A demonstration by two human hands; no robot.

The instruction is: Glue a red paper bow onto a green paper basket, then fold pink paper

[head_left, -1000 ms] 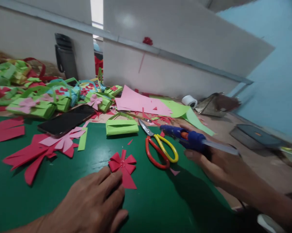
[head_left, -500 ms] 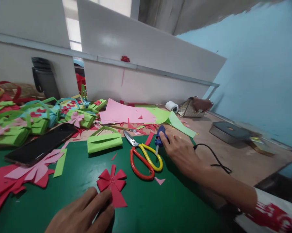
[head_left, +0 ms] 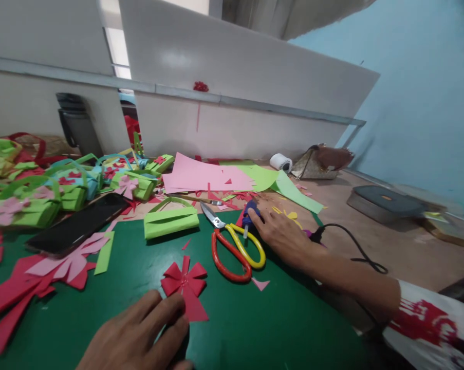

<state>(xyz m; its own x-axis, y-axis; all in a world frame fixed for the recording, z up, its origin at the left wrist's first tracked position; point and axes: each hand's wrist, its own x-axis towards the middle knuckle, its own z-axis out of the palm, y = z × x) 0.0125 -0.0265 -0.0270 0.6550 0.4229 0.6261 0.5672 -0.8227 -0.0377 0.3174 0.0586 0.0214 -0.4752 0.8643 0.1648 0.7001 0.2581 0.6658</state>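
Note:
My right hand (head_left: 288,236) lies over a blue glue gun (head_left: 251,211) at the mat's far edge, its fingers round the body. The pale nozzle points down beside the yellow handle of the scissors (head_left: 237,252), which have one red and one yellow loop. Near the front, my left hand (head_left: 139,334) rests on the green mat with loosely bent fingers, holding nothing visible. Its fingertips are at the lower petal of a red paper flower (head_left: 184,281); whether they touch it I cannot tell. A small green paper bag (head_left: 171,222) lies beyond the flower.
Left of the mat are a black phone (head_left: 77,223), pink and red cut paper (head_left: 68,259) and several small paper bags (head_left: 68,198). Pink sheets (head_left: 208,177) and scraps lie behind. A black cord (head_left: 351,239), a lidded box (head_left: 382,205) and a handbag (head_left: 324,162) are to the right.
The view has shifted slightly. My right hand has lowered a little with the glue gun, whose nozzle now sits closer to the scissors' yellow handle. My left hand stays by the red flower.

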